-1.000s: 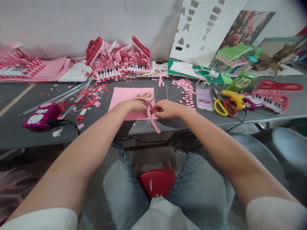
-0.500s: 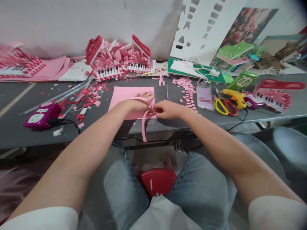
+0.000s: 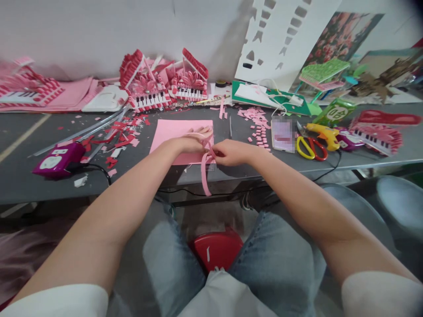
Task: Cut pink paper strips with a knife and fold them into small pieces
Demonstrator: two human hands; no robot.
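Note:
A pink sheet (image 3: 165,134) lies on the dark table in front of me. My left hand (image 3: 194,140) rests on it with the fingers stretched out towards the right. Just right of the sheet's edge, my right hand (image 3: 229,152) is closed, its fingertips pinching a narrow pink strip (image 3: 205,178). The strip loops over the back of my left hand, and one end hangs down past the sheet's near edge. Part of the strip is hidden between the hands.
Scissors (image 3: 311,148), a yellow glue gun (image 3: 325,134) and a phone (image 3: 283,134) lie at right. Small pink rolls (image 3: 262,137) sit before the phone. Red scraps (image 3: 115,134) and a purple box (image 3: 59,160) are at left. Pink-red piano models (image 3: 148,100) stand behind.
The hanging end of the pink strip has swung to the right, and its loop between my hands has changed shape. My left hand stays on the sheet; the right hand has barely shifted.

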